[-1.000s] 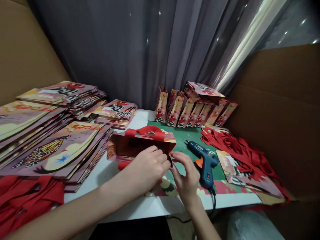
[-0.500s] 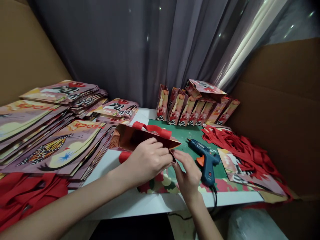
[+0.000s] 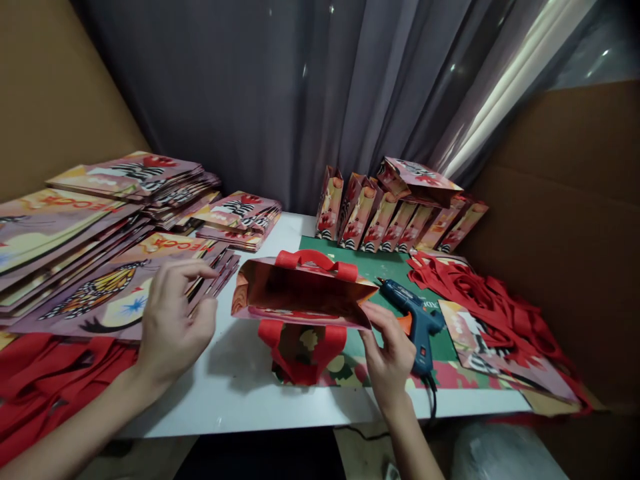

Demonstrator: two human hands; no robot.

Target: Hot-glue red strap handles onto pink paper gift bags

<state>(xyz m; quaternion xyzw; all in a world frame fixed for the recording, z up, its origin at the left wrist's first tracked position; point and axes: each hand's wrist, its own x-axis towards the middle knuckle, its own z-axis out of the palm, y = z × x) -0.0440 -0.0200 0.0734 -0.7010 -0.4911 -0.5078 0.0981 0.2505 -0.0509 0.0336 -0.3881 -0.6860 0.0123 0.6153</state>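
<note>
A paper gift bag [image 3: 300, 312] with its mouth spread wide stands in front of me. One red ribbon handle [image 3: 317, 259] arches over its far rim, and a second red handle [image 3: 303, 373] hangs down its near side. My right hand [image 3: 387, 350] pinches the bag's right near corner between thumb and fingers. Left of the bag, apart from it, my left hand [image 3: 177, 323] is in the air with nothing in it, fingers bent and thumb apart. Behind that hand lies a stack of flat printed bags [image 3: 125, 287] with a butterfly design.
A blue glue gun [image 3: 417, 327] with an orange trigger lies on the green mat [image 3: 367, 263], right of my right hand. Several finished-looking bags [image 3: 400, 223] stand at the back. Red ribbons lie in piles at right [image 3: 480, 300] and left [image 3: 55, 383]. Cardboard walls [image 3: 560, 233] flank the table.
My left hand has let go of the bag's near rim and moved left, over the stack's edge. The bag's mouth is wider, and its near handle now hangs in view.
</note>
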